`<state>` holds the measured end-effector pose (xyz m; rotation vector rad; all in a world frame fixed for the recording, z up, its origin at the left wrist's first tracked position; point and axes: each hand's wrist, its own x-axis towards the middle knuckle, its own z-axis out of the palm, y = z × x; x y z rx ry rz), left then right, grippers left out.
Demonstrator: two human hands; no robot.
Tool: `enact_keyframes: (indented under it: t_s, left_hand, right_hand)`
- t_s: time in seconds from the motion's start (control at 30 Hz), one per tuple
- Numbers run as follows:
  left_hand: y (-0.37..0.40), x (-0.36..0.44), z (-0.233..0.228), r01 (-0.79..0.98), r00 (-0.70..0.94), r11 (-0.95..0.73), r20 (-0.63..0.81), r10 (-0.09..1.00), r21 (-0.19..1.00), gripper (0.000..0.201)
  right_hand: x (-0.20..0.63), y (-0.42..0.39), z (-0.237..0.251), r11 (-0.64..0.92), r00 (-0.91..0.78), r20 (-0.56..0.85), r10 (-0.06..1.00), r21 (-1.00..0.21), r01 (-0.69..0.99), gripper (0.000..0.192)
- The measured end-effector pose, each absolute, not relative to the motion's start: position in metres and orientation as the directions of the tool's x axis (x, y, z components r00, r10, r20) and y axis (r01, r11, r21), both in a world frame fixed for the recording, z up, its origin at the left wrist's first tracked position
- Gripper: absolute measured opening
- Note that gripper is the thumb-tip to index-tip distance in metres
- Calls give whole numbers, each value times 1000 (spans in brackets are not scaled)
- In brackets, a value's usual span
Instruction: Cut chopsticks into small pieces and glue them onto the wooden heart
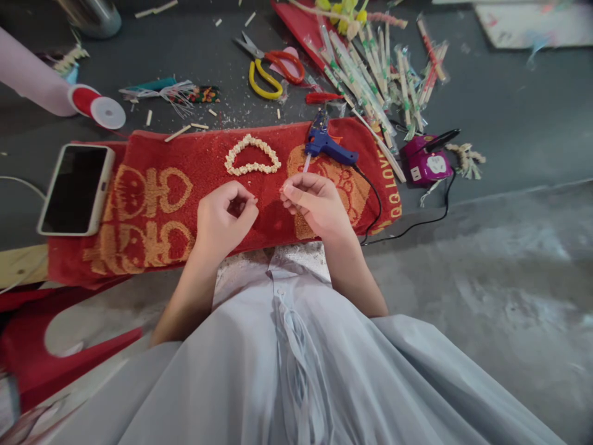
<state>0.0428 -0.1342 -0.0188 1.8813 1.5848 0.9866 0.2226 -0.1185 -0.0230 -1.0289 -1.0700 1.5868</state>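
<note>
Both hands are raised over a folded red towel (208,148) with orange designs. My left hand (225,216) is closed in a pinch, its fingertips pressed together; whatever they hold is too small to make out. Facing it, my right hand (319,204) also pinches, thumb against forefinger, on something tiny that I cannot name. A gap lies between the two hands. Just beyond them a ring of small cream beads (252,156) rests on the towel, touched by neither hand. The blue glue gun (330,147) lies beyond my right hand, a clear glue stick at its rear.
A phone (76,189) lies on the towel's left end, near a red thread spool (88,102). Scissors (271,68) and many wrapped sticks (365,74) spread across the back. At right sits a purple box (427,162); the black cord (407,233) hangs past the table edge.
</note>
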Motion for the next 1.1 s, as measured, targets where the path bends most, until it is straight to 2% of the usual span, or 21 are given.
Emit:
enact_keyframes:
  t_s: [0.17, 0.33, 0.53, 0.63, 0.8, 0.97, 1.1]
  left_hand:
    - [-136, 46, -13, 687, 78, -272, 304, 949, 674, 6]
    - [-139, 49, -10, 751, 79, -276, 333, 940, 600, 9]
    - [-139, 47, -12, 768, 66, -268, 344, 937, 582, 9]
    - [-137, 42, -16, 751, 85, -270, 317, 945, 603, 4]
    - [-135, 35, -21, 737, 104, -275, 298, 949, 617, 7]
    - [-131, 32, -18, 779, 117, -283, 313, 942, 560, 8]
    - [-128, 29, -15, 819, 223, -356, 321, 920, 450, 13]
  right_hand:
    - [222, -118, -20, -244, -295, -151, 944, -918, -313, 48]
    - [223, -120, -18, -250, -346, -144, 927, -926, -284, 49]
    - [227, -122, -18, -195, -368, -94, 925, -948, -251, 49]
    - [230, -122, -16, -125, -346, -68, 936, -981, -146, 46]
    - [239, -121, -11, -23, -290, -68, 954, -987, 157, 27]
    - [251, -122, -13, 7, -281, -80, 956, -955, 296, 18]
    - [250, -122, -15, 42, -203, -32, 979, -936, 349, 18]
